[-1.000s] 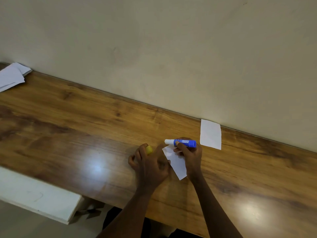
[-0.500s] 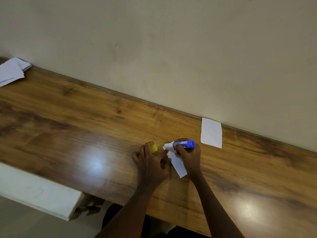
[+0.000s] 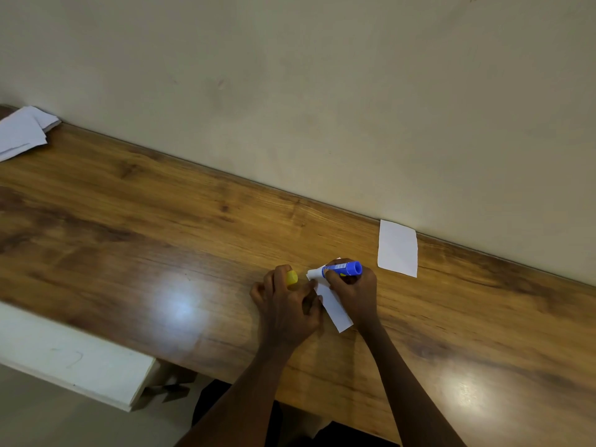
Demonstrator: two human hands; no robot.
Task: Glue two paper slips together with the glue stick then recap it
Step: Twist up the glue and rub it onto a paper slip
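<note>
Item: glue stick (image 3: 342, 269), blue barrel, uncapped, lying nearly level with its pale tip set on the far end of the near paper slip (image 3: 335, 309); grasped round the barrel by the right hand (image 3: 353, 290). Item: yellow cap (image 3: 292, 278), enclosed in the curled fingers of the left hand (image 3: 285, 306), which lies against the slip's left edge; whether it truly pins the paper cannot be told. Item: second paper slip (image 3: 397, 248), flat on the wooden table (image 3: 161, 221), against the wall, apart from both hands, not yet joined. Item: loose stack of papers (image 3: 22, 132), far left end of the table. Step in hand, as judged: spreading glue on the near slip. Handling note: thin paper will likely drag and crease under a tacky tip, so hold the slip down close beside the tip, stroke lightly away from the holding fingers, cover out to the edges, keep glue off the table, and keep the cap in hand for closing.
</note>
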